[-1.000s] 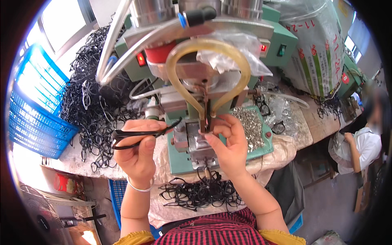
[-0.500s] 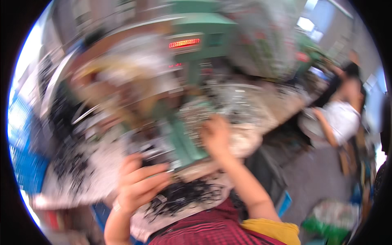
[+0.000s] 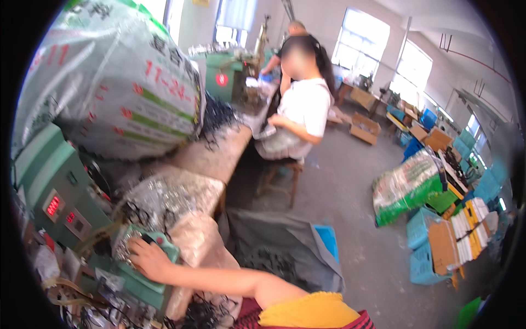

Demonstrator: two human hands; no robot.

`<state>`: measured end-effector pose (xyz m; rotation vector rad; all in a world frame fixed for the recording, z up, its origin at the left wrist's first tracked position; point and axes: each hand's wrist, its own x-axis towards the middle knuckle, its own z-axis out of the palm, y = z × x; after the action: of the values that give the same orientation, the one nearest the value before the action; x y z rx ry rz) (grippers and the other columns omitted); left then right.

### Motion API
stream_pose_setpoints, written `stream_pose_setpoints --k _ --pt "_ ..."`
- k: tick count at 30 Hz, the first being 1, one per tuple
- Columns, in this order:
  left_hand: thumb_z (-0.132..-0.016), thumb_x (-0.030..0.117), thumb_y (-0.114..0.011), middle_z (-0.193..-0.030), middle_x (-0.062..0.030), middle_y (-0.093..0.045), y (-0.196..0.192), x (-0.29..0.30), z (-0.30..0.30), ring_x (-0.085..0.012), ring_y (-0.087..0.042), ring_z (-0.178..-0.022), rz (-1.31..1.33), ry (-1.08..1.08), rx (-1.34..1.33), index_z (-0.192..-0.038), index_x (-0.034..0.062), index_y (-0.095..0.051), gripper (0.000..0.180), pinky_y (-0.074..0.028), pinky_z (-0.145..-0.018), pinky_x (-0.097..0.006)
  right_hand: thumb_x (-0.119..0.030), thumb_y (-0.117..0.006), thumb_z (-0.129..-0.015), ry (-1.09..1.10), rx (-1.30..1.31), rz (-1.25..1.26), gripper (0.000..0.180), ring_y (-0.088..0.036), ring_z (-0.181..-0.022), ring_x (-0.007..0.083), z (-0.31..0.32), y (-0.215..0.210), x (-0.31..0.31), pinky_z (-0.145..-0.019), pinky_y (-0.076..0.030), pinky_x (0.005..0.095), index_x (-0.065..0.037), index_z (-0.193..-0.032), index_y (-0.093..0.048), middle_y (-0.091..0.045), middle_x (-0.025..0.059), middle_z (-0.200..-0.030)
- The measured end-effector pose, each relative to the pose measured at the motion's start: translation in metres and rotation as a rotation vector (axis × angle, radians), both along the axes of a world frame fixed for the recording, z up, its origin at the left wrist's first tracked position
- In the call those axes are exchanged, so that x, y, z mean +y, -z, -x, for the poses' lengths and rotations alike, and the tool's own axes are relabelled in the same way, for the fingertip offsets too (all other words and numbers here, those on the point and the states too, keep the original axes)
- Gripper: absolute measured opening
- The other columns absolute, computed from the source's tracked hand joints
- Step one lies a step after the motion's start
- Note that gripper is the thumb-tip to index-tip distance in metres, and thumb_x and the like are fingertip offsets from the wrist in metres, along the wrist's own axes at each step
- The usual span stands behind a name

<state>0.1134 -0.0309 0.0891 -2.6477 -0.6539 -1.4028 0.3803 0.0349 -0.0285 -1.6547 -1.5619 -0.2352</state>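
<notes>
Presumably, the green tray has its raised rim to stop the small metal pieces scattering across the counter. Inside the tray, the right hand reaches among them; whether its grip holds any, I cannot tell.

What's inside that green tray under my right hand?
Small, shiny metal pieces show in the green tray, to the left of your right hand. Whatever lies directly beneath the hand is covered, so I can't tell what's there.
</notes>
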Motion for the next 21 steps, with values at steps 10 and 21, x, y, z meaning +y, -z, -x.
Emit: stream_pose_setpoints --k 10,21 --pt "-0.088 0.018 -0.073 -0.116 -0.0214 -0.065 0.147 0.266 0.146 -0.0381 -0.064 -0.101 0.58 -0.792 0.126 -0.12 -0.0057 -0.06 0.042 -0.05 -0.087 -0.042 -0.014 -0.07 -0.076 0.127 0.005 -0.033 0.018 -0.051 -0.122 0.0299 -0.009 -0.017 -0.026 -0.085 -0.051 0.0391 -0.006 -0.091 -0.063 -0.057 0.0093 -0.12" --pt "-0.072 0.005 -0.067 -0.08 -0.0179 -0.067 0.149 0.251 0.151 -0.0395 -0.065 -0.077 0.55 -0.797 0.291 -0.087 0.0007 -0.062 0.017 -0.052 -0.069 -0.045 -0.01 -0.067 -0.079 0.051 0.051 -0.088 0.011 -0.059 -0.092 0.0298 -0.015 -0.029 -0.016 -0.073 -0.049 0.0409 -0.005 -0.088 -0.064 -0.061 0.0089 -0.087"
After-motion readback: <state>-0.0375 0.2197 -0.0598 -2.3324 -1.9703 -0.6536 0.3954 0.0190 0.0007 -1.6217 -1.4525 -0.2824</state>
